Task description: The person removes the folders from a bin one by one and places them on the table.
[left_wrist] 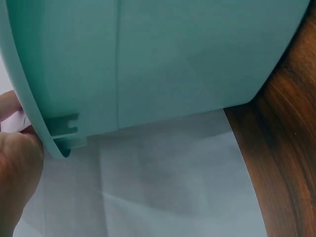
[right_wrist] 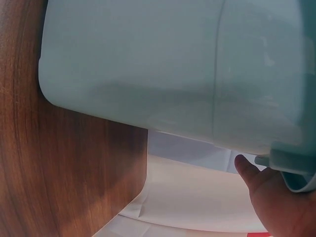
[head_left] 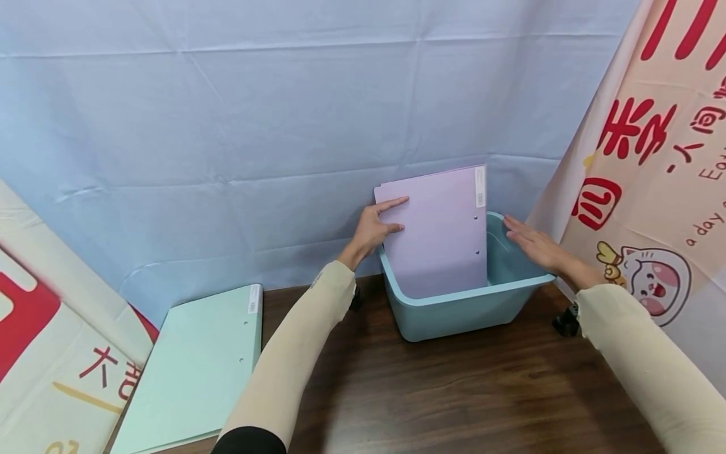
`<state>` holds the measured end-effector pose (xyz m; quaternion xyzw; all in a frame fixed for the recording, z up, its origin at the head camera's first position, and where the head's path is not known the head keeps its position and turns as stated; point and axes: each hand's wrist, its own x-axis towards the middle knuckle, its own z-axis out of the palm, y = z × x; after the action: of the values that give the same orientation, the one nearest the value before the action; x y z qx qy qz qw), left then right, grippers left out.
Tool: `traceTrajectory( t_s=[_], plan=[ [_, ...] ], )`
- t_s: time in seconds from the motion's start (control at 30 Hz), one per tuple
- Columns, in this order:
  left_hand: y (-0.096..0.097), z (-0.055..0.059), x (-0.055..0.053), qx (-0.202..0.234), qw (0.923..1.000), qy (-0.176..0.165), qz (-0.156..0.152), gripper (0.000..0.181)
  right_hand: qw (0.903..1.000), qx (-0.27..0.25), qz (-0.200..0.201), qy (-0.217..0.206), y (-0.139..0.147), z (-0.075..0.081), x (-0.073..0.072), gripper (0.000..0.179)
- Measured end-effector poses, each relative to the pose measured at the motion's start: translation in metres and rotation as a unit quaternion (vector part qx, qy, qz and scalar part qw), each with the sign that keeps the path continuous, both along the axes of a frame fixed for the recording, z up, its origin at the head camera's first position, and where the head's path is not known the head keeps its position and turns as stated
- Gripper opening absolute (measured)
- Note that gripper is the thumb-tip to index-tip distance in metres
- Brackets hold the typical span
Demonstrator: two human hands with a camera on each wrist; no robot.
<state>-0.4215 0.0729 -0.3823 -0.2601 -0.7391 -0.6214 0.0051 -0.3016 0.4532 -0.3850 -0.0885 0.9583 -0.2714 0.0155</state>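
Purple file folders (head_left: 433, 236) stand upright in a blue-green plastic bin (head_left: 454, 315), rising well above its rim. The front one carries a white barcode label and two rivets on its right side. My left hand (head_left: 371, 230) is at the folders' left edge, above the bin's left rim. Its index finger and thumb are spread straight across the front folder's face; the other fingers are hidden. On the other side, my right hand (head_left: 533, 243) rests along the bin's right rim with fingers extended. Its thumb (right_wrist: 247, 168) shows beside the bin's rim handle in the right wrist view.
Pale green file folders (head_left: 195, 366) lie flat on the dark wood table (head_left: 454, 391) at the left. A blue cloth (head_left: 227, 126) hangs behind the bin. Printed cloths (head_left: 669, 189) hang at both sides, and a black clamp (head_left: 566, 323) sits at the table edge near my right wrist.
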Motion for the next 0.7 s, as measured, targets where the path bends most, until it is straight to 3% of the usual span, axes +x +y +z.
traceTrajectory(
  t_s=[0.7],
  plan=[
    [-0.0015, -0.0009, 0.0108, 0.003, 0.9991, 0.042, 0.007, 0.066, 1.0000, 0.007, -0.003, 0.000, -0.0006, -0.0006, 0.0005, 0.066]
  ],
)
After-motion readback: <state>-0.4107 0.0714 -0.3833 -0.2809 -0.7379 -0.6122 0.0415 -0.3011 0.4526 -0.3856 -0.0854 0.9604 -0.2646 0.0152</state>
